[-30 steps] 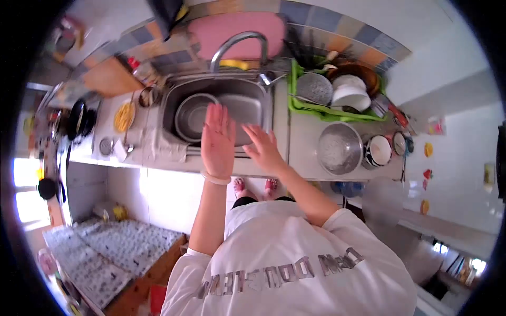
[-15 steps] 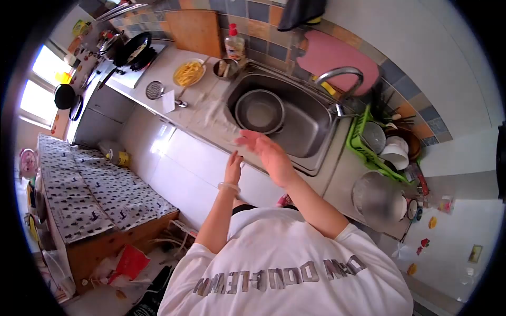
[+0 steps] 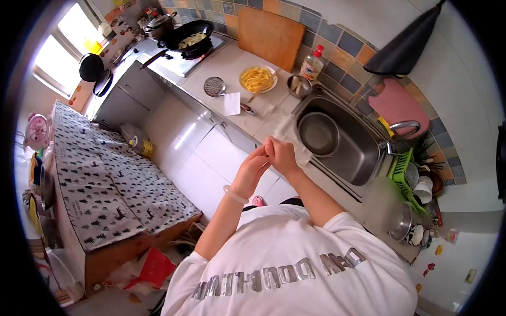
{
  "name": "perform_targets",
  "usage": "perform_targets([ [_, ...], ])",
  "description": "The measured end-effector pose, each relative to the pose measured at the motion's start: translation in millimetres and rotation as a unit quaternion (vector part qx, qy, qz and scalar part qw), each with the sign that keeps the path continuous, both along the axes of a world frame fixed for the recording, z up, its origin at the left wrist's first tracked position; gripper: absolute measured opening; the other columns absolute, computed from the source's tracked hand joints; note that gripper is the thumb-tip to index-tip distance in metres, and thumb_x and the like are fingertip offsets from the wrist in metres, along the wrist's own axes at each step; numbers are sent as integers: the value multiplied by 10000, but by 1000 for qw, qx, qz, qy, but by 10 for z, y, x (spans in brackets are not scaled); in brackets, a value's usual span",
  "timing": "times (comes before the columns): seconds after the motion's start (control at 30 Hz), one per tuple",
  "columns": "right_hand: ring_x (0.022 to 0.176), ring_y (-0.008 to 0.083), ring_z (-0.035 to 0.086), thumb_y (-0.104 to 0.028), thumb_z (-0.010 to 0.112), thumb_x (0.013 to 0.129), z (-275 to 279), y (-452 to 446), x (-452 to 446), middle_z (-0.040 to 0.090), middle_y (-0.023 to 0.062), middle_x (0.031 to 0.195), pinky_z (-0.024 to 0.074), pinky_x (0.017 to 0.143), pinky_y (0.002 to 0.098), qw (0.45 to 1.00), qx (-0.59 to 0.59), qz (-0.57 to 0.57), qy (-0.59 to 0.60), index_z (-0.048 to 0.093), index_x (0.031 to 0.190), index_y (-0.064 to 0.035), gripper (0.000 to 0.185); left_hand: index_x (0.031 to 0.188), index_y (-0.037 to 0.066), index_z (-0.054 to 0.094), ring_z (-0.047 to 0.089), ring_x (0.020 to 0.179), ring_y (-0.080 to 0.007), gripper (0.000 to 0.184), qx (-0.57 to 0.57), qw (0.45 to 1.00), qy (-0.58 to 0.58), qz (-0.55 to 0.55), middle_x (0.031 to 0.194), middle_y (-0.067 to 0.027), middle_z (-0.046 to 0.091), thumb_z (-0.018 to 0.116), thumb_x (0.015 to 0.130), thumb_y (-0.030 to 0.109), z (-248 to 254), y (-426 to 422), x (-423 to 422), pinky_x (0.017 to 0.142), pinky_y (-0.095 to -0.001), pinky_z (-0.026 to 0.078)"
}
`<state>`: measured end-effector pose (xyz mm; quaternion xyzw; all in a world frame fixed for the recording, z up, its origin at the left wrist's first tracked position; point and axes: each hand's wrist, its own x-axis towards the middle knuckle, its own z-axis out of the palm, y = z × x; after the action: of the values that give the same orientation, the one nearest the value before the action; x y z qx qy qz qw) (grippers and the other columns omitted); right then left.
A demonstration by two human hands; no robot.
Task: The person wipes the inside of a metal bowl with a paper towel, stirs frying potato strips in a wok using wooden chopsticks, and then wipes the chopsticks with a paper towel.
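Note:
My left hand (image 3: 251, 173) and my right hand (image 3: 283, 157) meet in front of my chest, by the counter's front edge. The left fingers are stretched out and partly hidden by the right hand, which is folded over their tips. No object shows between them. To the right of the hands, a metal basin (image 3: 319, 134) sits in the steel sink (image 3: 354, 164). A pale wet-looking cloth (image 3: 284, 130) lies on the counter just beyond my hands. Behind it are a skimmer (image 3: 214, 86), a white paper (image 3: 232, 104) and a plate of yellow strips (image 3: 258, 78).
A black wok (image 3: 187, 38) with food stands on the lit stove, its handle pointing toward the room. A small metal bowl (image 3: 299, 86) and a bottle (image 3: 312, 64) stand behind the sink. The green dish rack (image 3: 405, 176) is at right, a cloth-covered table (image 3: 113, 192) at left.
My hands were apart with fingers spread near the sink edge; now they are together. The view has turned left, showing more of the stove and wok.

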<state>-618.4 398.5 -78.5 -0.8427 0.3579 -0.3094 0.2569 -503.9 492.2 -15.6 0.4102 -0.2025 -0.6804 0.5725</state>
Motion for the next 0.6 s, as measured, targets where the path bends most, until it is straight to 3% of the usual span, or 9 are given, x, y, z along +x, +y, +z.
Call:
perform_targets([
  [0.07,665,365,627,-204,464,967,-143,-89,264,651,149,794,465,527,452,999,8,-49,-3,565,825,-59,227,1418,-6,369,564,1145,-220,462,-26,999,24,24,1134,-131,640,404,986,156,22,61,336,1063,-367,400],
  [0.1,750,356,645,-221,455,985,-153,-139,371,665,145,837,476,597,469,994,95,-53,-20,553,871,-68,214,1421,-5,359,581,1119,-211,457,-43,997,46,33,1140,-132,638,395,999,165,91,105,488,1050,-365,418],
  [0.2,773,365,643,-234,457,985,-463,-365,587,670,137,839,483,641,473,987,94,-109,-70,544,939,-80,183,1430,12,339,633,968,-165,425,-147,982,86,78,1103,-122,637,364,1021,122,-134,240,972,988,-344,482],
  [0.23,764,297,641,-158,447,984,-551,-452,646,649,134,850,493,665,387,983,101,-130,-83,548,978,-52,147,1413,20,361,621,990,-172,443,-125,982,76,116,1117,-114,619,378,970,36,-109,252,1048,1002,-354,474],
  [0.33,749,206,598,-49,450,934,-1032,-860,745,617,80,866,499,669,355,980,90,-99,-145,549,984,-51,110,1317,20,453,578,1076,-191,557,-92,973,40,206,1162,-103,574,376,787,-135,-214,268,1255,1032,-373,452],
  [0.37,752,142,546,39,446,868,-1156,-993,776,579,37,865,511,670,316,975,136,-107,-137,554,988,-60,189,1277,16,488,562,1108,-197,602,-87,969,26,230,1177,-102,560,368,720,-177,-292,240,1317,1040,-378,446],
  [0.47,763,151,582,32,508,832,-1845,-1514,939,582,69,881,533,632,274,931,248,-208,-171,560,957,-33,151,1200,11,531,517,1171,-208,642,-69,972,35,224,1209,-97,545,360,619,-200,-475,95,1512,1065,-400,424],
  [0.57,761,172,622,-16,513,864,-1559,-1782,1214,595,96,918,534,605,285,825,421,-278,-252,540,1017,-4,156,1212,38,541,526,1157,-206,550,-42,979,37,196,1210,-86,552,412,719,-170,-505,-220,1699,1072,-418,417],
  [0.6,757,183,630,-35,504,883,-1635,-1935,1289,597,108,934,536,603,292,820,434,-279,-245,524,1055,2,177,1218,39,539,526,1157,-205,539,-23,981,39,188,1211,-85,554,419,733,-163,-494,-347,1775,1071,-417,417],
])
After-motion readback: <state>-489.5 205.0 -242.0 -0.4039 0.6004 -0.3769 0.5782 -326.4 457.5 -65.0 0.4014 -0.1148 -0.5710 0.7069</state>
